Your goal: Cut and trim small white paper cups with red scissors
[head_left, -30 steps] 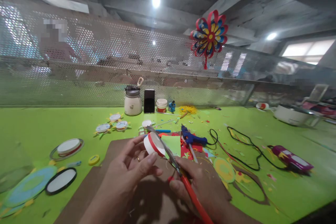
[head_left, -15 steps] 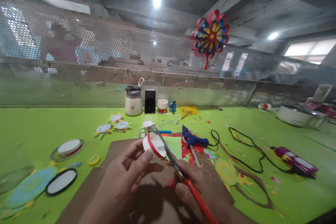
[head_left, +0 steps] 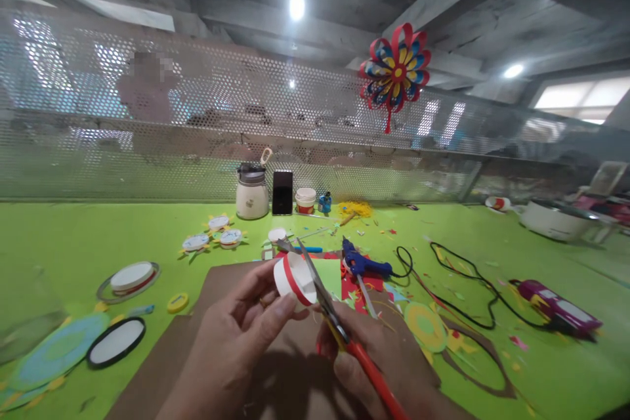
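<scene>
Pinched in left hand [head_left: 236, 335], just above the fingertips: red-striped white paper ring [head_left: 294, 277]. Clasped in right hand [head_left: 378, 357]: red-handled scissors [head_left: 325, 307], blades at the ring's edge. Likely mid-trim; next, steady turning into blades.

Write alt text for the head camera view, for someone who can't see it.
A left hand holds a small white ring with a red band while the right hand holds red-handled scissors against it, above brown card on a green table. A blue glue gun lies behind.

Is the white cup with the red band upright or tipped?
Tipped: the left hand holds the white red-banded cup sideways, its open mouth facing the red-handled scissors.
</scene>
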Demonstrator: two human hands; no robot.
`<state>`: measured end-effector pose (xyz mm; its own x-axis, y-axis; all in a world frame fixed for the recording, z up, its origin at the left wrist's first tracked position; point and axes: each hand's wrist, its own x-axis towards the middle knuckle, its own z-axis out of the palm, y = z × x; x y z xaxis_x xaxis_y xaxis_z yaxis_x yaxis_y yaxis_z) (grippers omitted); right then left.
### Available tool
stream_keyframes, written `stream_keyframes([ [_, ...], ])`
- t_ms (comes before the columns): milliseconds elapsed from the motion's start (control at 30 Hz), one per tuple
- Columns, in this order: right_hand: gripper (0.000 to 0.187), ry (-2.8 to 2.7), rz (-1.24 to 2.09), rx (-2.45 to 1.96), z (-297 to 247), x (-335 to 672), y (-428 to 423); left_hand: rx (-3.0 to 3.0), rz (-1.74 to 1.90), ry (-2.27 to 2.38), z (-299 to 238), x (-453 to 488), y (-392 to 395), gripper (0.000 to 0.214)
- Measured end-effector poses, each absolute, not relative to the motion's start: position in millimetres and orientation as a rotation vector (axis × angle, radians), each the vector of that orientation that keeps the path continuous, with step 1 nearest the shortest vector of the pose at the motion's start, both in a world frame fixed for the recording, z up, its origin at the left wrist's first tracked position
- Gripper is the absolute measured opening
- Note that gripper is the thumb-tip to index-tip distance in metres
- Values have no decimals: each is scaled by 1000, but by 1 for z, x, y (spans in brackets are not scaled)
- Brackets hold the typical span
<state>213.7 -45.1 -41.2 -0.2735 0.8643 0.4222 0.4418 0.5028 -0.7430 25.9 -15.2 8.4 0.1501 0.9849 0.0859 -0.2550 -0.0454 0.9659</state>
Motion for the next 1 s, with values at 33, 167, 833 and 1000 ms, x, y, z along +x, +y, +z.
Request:
stream_keyframes([
  [33,51,-1913,617,-1076,-41,215,-45,1163,1247,881,8,25,-15,39],
  [167,50,-1961,572,-1101,-37,218,-46,1196,1249,891,8,21,-15,39],
  [833,38,-1892,495,-1087,-34,213,-43,1236,1267,920,10,27,-16,43],
  [1000,38,-1869,529,-1054,-36,212,-43,1234,1264,925,5,24,-13,43],
])
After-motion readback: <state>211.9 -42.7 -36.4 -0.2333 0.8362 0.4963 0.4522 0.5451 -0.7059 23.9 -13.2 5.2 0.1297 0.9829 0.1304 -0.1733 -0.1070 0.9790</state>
